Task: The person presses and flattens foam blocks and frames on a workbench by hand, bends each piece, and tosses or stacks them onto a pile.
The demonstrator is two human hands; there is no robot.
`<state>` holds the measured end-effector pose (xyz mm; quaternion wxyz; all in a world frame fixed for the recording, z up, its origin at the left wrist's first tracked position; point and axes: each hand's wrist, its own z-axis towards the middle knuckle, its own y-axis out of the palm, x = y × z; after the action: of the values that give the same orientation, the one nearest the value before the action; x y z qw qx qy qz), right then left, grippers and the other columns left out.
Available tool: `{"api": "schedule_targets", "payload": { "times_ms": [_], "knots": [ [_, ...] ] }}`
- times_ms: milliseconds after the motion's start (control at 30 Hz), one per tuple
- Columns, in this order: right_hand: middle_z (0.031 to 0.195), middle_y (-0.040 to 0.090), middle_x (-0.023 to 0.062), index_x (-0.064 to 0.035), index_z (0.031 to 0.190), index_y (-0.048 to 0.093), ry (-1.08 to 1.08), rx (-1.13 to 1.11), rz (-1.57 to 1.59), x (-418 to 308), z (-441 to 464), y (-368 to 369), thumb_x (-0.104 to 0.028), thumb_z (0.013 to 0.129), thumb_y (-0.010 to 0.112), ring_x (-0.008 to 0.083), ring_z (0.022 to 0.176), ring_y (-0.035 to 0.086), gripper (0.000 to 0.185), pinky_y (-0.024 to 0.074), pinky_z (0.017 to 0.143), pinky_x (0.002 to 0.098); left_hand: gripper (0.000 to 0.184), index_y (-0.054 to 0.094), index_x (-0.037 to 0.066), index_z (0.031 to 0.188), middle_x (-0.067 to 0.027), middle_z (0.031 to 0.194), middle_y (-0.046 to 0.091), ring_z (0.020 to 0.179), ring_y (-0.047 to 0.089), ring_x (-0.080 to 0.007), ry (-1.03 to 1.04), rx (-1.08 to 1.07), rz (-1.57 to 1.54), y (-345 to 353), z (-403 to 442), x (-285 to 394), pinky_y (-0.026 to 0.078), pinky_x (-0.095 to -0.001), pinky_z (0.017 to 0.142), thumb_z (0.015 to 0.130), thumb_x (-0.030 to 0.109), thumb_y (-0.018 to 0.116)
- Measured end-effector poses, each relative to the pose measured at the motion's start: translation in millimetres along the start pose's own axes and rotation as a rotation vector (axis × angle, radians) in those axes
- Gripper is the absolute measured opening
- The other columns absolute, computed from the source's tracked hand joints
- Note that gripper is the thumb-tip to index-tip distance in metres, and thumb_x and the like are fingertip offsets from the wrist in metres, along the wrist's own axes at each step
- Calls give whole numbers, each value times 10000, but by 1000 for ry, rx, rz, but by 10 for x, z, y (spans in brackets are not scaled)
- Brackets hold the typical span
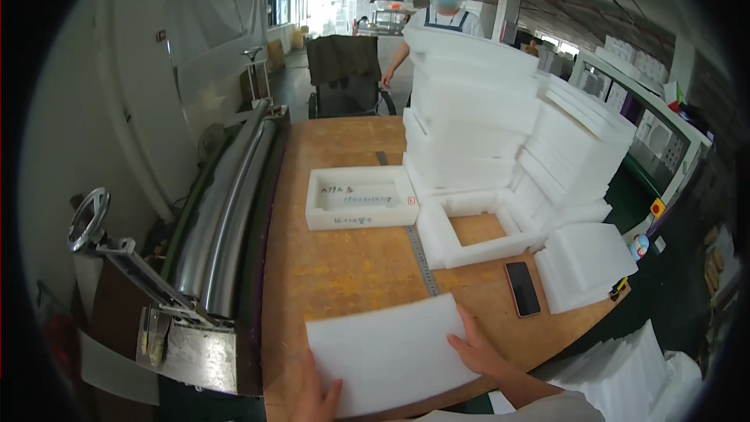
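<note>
Both my hands hold a white foam sheet [391, 355] over the front edge of the wooden table [344, 266]. At its left end is my left hand [316, 387], thumb on top. My right hand [476, 348] grips the right end. Beyond the sheet, a steel ruler [420, 260] lies on the table, partly under a white foam tray with handwriting [359, 217]. Right of the tray sits an open foam frame [488, 248]. A phone [522, 289] lies near my right hand.
Tall stacks of white foam [469, 109] stand at the back right, a smaller pile of sheets [586, 262] at the right edge. A roller machine [226, 227] with a handwheel runs along the left. Behind the table are a chair [344, 78] and a masked person [449, 19].
</note>
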<state>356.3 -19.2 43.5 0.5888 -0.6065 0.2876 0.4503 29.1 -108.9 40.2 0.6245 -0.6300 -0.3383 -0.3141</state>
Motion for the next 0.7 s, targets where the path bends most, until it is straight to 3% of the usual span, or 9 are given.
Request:
{"api": "schedule_targets", "payload": {
  "times_ms": [133, 267, 300, 333, 433, 567, 700],
  "knots": [
    [1536, 305, 301, -32, 1553, 251, -128, 5, -52, -96, 304, 63, -195, 975, 532, 428, 1428, 301, 663, 244, 1163, 529, 831, 113, -68, 1557, -332, 1563, 262, 1442, 292, -473, 86, 133, -33, -8, 432, -40, 350, -439, 1140, 942, 191, 608],
    [1559, 278, 300, -77, 1554, 289, -94, 79, -870, 121, 535, 237, -311, 1000, 486, 466, 1443, 266, 633, 194, 1154, 623, 733, 236, -46, 1545, -314, 1551, 307, 1426, 351, -437, -5, 138, 106, 60, 661, -189, 328, -508, 1146, 955, 234, 570],
    [1562, 286, 290, -97, 1550, 312, -155, 125, -923, 68, 550, 276, -355, 998, 472, 484, 1435, 270, 630, 181, 1137, 665, 733, 236, -46, 1545, -314, 1551, 307, 1426, 351, -437, 0, 149, 115, 21, 720, -120, 328, -508, 1146, 955, 234, 570],
    [1564, 295, 280, -117, 1546, 335, -202, 159, -977, 14, 489, 303, -400, 996, 459, 501, 1427, 275, 631, 167, 1120, 706, 709, 274, -35, 1533, -299, 1556, 312, 1428, 354, -428, 81, 188, 311, 19, 725, -40, 309, -529, 1150, 954, 254, 563],
    [1568, 315, 254, -117, 1542, 350, -314, 74, -893, -166, 490, 627, -394, 976, 497, 496, 1425, 289, 647, 169, 1112, 721, 652, 389, -1, 1500, -251, 1570, 328, 1434, 364, -399, 328, 254, 856, 182, 655, 248, 251, -594, 1161, 953, 317, 544],
    [1584, 302, 222, -112, 1539, 357, -374, -11, -826, -319, 460, 1049, -420, 962, 520, 476, 1457, 239, 673, 132, 1121, 725, 626, 463, 24, 1460, -198, 1579, 344, 1458, 331, -378, 451, 194, 772, 551, 768, 234, 183, -632, 1167, 939, 361, 545],
    [1604, 266, 205, -110, 1532, 370, -379, -57, -762, -356, 558, 964, -452, 957, 532, 462, 1484, 184, 688, 97, 1129, 721, 640, 471, 32, 1459, -164, 1579, 362, 1463, 321, -377, 476, 134, 660, 393, 863, 295, 162, -647, 1167, 936, 393, 542]
  ]
}}
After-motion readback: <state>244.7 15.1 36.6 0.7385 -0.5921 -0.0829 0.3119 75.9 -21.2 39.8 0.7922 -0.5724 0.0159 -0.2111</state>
